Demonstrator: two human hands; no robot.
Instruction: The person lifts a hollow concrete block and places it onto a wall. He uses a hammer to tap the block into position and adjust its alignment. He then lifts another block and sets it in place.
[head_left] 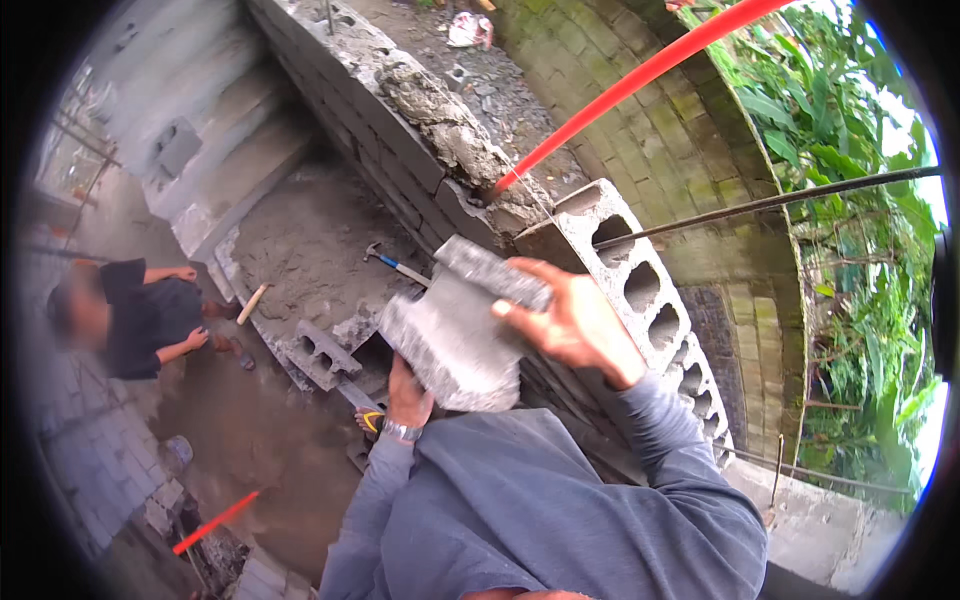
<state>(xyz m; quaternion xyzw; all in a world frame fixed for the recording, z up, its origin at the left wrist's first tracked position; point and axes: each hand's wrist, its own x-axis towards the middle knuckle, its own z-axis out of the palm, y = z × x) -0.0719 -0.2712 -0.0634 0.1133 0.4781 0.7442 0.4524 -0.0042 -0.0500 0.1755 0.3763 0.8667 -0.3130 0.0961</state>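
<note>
A broken piece of grey concrete block (455, 335) is held up in front of my chest, tilted, its smooth hollow side facing up. My right hand (580, 318) grips its far right end, thumb and fingers over the raised edge. Under its lower left edge is my left hand (406, 394), with its fingers partly hidden behind the piece. Just right of my right hand, hollow concrete blocks (610, 245) with open cores sit in a row along the wall. Rough wet-looking mortar (440, 115) tops the wall beyond them.
A red pole (620, 100) slants up from the wall, and a steel bar (780, 202) juts across the blocks. Below left lie a blue-handled hammer (398, 266), a wooden handle (252, 303) and a loose hollow block (318, 358). Another person (150, 315) is at the left.
</note>
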